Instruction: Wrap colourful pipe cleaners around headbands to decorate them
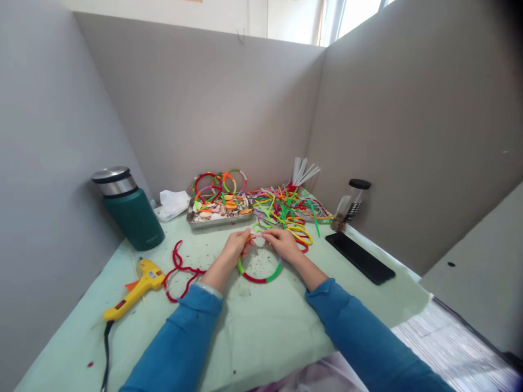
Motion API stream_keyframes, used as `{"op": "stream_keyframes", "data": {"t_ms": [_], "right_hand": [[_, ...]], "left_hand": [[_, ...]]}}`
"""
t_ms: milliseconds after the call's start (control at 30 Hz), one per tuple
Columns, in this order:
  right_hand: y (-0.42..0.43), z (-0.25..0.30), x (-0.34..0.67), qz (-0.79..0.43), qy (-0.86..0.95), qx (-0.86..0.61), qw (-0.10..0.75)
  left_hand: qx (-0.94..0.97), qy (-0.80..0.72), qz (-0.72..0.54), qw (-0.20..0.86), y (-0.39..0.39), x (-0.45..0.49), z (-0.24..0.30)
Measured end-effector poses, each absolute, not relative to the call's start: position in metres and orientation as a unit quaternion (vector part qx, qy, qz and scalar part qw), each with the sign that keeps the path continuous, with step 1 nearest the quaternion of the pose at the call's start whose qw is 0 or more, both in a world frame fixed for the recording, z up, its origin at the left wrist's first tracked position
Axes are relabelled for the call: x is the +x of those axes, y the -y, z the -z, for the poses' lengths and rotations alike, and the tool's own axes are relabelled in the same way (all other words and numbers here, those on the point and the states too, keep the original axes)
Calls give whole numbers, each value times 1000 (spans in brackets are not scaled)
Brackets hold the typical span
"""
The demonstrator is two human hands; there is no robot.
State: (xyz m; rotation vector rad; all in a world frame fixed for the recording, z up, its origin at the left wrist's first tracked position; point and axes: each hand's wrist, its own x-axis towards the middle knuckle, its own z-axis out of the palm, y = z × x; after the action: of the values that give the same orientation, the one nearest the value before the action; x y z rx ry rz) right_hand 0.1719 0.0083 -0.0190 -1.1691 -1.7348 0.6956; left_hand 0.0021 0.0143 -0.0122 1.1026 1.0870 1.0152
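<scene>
Between my two hands is a multicoloured ring wound in sections of green, red and purple. My left hand pinches the ring's far left part, where an orange bit shows at the fingers. My right hand has its fingertips closed on the far right part, close to the left fingertips. A pinkish section shows between them. The ring's near curve hangs just over or rests on the table cloth; I cannot tell which. Left of my left wrist lies a loose, curled red pipe cleaner.
A yellow glue gun and a green bottle stand left. At the back are a metal tray of shells with finished rings, white tissue and piled pipe cleaners. A black phone and clear bottle are right.
</scene>
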Motion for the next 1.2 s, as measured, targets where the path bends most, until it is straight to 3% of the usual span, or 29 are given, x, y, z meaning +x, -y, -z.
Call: {"op": "stream_keyframes", "data": {"t_ms": [300,533,667,933,1200], "right_hand": [[-17,22,178,-291,532,-591,532],[-13,21,177,-259,634,-545,485],[-11,23,173,-298,680,-498,449],[-15,24,171,-342,560,-573,492],[-10,24,171,-307,622,-569,442]], "left_hand": [[374,-436,-517,635,-17,2,12],[396,-452,-514,612,-13,-2,3],[419,-431,-490,631,-14,-1,5],[381,-407,-517,650,-6,6,0],[452,-534,-494,517,-9,-1,-11]]}}
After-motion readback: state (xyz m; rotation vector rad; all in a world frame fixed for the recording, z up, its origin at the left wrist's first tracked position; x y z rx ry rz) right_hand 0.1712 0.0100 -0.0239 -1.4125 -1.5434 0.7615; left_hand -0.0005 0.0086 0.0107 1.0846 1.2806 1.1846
